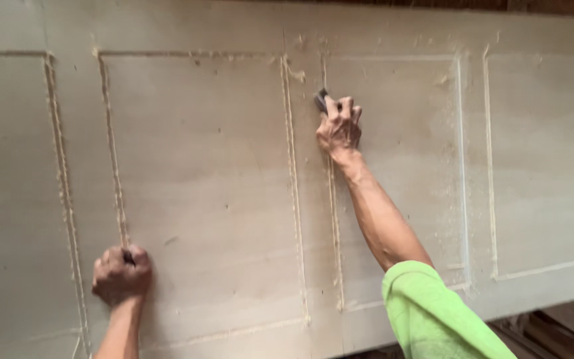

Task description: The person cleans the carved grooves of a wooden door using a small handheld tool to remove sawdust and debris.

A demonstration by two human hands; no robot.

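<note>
Left hand (121, 274), at seven o'clock, fists a dark tool (128, 257) on the grooved panel (200, 173); right hand (339, 125), at twelve, grips a dark scraper (321, 100).

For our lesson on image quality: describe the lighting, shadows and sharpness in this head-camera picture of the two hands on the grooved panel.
Head view: soft, even light on the pale wooden panel, no glare; faint shadows beside the right hand and left hand; the whole picture slightly soft, groove edges fuzzy; the dark small tool too blurred to identify.
</note>
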